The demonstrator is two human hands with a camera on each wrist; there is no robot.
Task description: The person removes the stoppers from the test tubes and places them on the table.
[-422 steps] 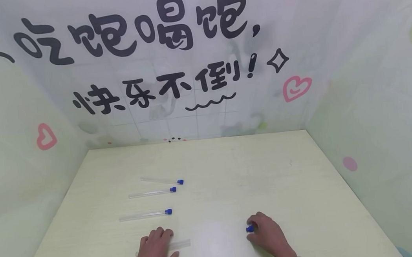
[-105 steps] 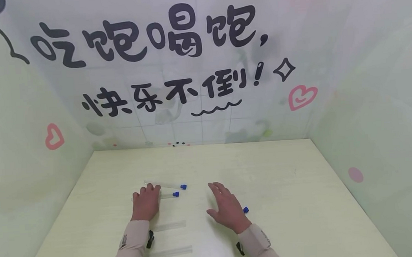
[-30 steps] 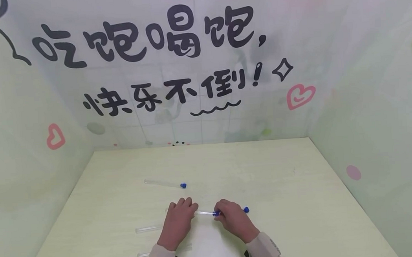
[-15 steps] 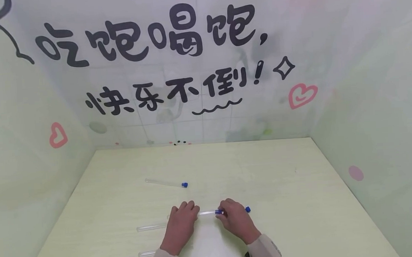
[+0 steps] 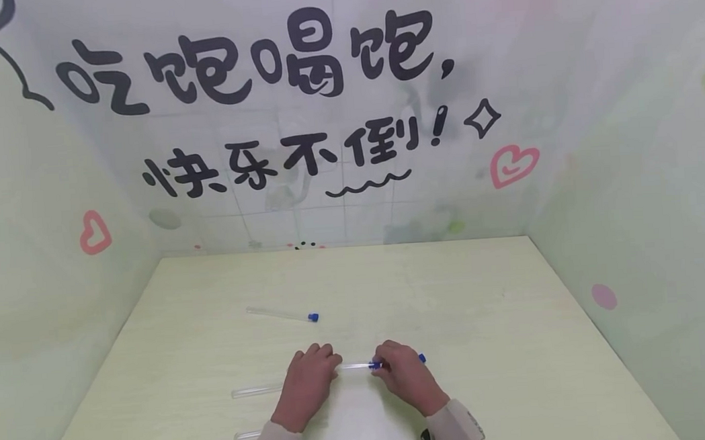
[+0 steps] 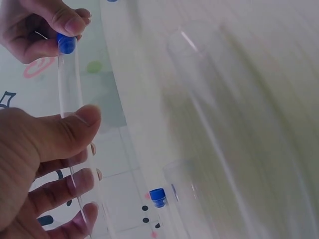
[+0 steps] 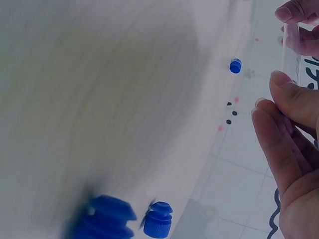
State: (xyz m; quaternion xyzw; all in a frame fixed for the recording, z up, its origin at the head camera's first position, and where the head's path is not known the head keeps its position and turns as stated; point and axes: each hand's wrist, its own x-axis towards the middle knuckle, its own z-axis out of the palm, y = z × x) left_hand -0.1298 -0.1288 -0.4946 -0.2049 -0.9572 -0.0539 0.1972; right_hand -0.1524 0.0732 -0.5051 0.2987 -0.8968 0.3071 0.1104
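My left hand (image 5: 310, 385) grips a clear test tube (image 5: 355, 366) across the middle of the table, thumb on one side and fingers on the other in the left wrist view. At the tube's right end, my right hand (image 5: 406, 377) pinches a blue stopper (image 6: 66, 44) between thumb and fingers. The stopper sits at the tube's mouth. In the right wrist view the fingers hide it. A loose blue stopper (image 5: 422, 358) lies just beyond the right hand, and the right wrist view shows two stoppers (image 7: 158, 219) on the table there.
Behind the hands lies a tube with a blue stopper (image 5: 279, 314). Two tubes without visible stoppers, a farther tube (image 5: 255, 391) and a nearer tube (image 5: 247, 437), lie partly hidden by the left arm. Printed fabric walls (image 5: 352, 213) enclose the table (image 5: 484, 293).
Of three stoppered tubes earlier, one stays at the back. The left hand has brought another to the middle, where the right hand took its stopper. Over the last second both hands barely move.
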